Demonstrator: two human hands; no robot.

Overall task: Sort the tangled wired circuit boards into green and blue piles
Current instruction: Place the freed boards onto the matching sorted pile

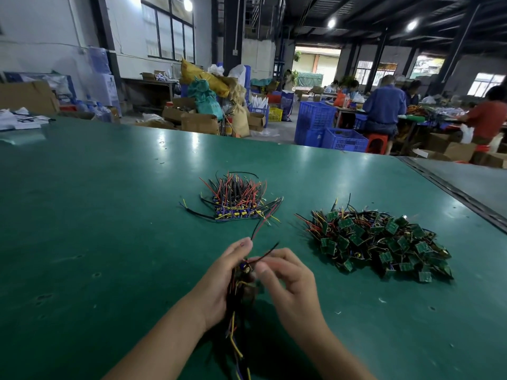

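A pile of blue circuit boards [236, 201] with red, black and yellow wires lies at the middle of the green table [96, 215]. A bigger pile of green circuit boards [381, 239] lies to its right. Near the front, my left hand [219, 281] grips a tangled bundle of wired boards [241, 292], whose yellow and black wires hang below it. My right hand [290, 281] pinches a thin black wire at the top of that bundle. The boards in the bundle are mostly hidden by my fingers.
The table's right edge meets a dark metal rail [452, 187]. Beyond the far edge stand blue crates [329, 127], cardboard boxes [197, 122] and sacks. Several people sit at benches at the back right. White bags [16, 119] lie at the far left corner.
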